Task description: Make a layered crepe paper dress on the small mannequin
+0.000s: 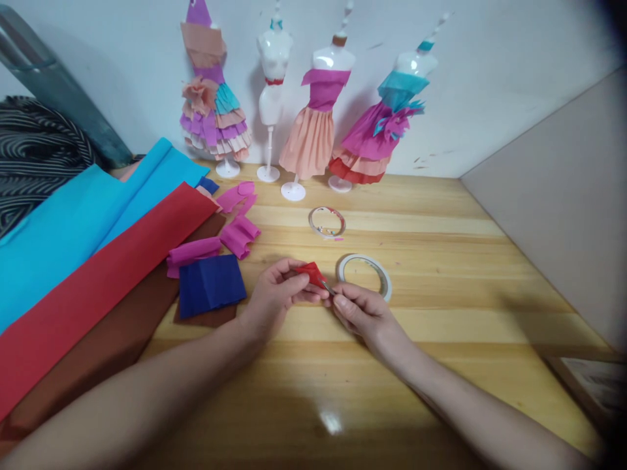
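Above the middle of the wooden table, my left hand (281,292) pinches a small folded red piece (312,273) between thumb and fingers. My right hand (363,314) is closed on a small metal tool (328,287), whose tip touches the right edge of the red piece. The tool looks like tweezers or small scissors; its shape is mostly covered by my fingers. Just behind my right hand lies a large white tape roll (386,277), and farther back is a thinner ring of tape (312,225).
Several small mannequins (323,91) in paper dresses stand along the wall. Blue (161,166), red (112,287) and brown sheets (112,352) cover the left side, with pink scraps (240,236) and a navy piece (211,285). A framed object (595,385) is at right.
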A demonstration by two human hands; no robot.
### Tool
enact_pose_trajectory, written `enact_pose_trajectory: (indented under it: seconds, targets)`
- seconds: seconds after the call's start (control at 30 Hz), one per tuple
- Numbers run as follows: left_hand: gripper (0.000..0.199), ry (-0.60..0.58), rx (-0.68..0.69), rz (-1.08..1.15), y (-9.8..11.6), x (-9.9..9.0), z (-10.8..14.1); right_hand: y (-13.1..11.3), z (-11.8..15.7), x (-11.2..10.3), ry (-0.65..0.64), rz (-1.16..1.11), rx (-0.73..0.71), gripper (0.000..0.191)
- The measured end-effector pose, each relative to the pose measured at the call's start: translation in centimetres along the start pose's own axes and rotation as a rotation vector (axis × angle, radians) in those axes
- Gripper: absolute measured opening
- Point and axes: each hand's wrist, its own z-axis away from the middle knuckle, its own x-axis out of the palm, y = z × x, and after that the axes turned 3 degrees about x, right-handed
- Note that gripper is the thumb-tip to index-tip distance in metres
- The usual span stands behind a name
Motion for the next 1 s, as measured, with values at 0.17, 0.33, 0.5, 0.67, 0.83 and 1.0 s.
enact_pose_trajectory:
  seconds: [0.17, 0.33, 0.5, 0.67, 0.83, 1.0]
  targets:
    - [0.031, 0.000, -0.021, -0.024, 0.13, 0.04, -0.11, -0.08, 0.01, 0.06, 0.009, 0.019, -0.007, 0.039]
    - [0.033, 0.023, -0.029, 0.004, 0.45, 0.47, 0.08, -0.14, 0.17, 0.05, 0.009, 0.062, -0.031, 0.039]
    - [0.030, 0.033, -0.013, 0.013, 0.35, 0.58, 0.10, -0.65, 0.36, 0.01, 0.018, 0.132, -0.053, 0.037]
    - [0.029, 0.016, -0.020, -0.009, 0.20, 0.48, 0.09, -0.87, 0.37, 0.13, 0.040, 0.230, -0.089, 0.041]
    - [0.031, 0.030, -0.001, -0.005, 0.20, 0.42, 0.12, -0.84, 0.42, 0.13, 0.057, 0.257, -0.117, 0.040]
    - [0.031, 0.043, 0.019, -0.014, 0.26, 0.53, 0.26, -0.67, 0.32, -0.09, 0.078, 0.171, -0.098, 0.036]
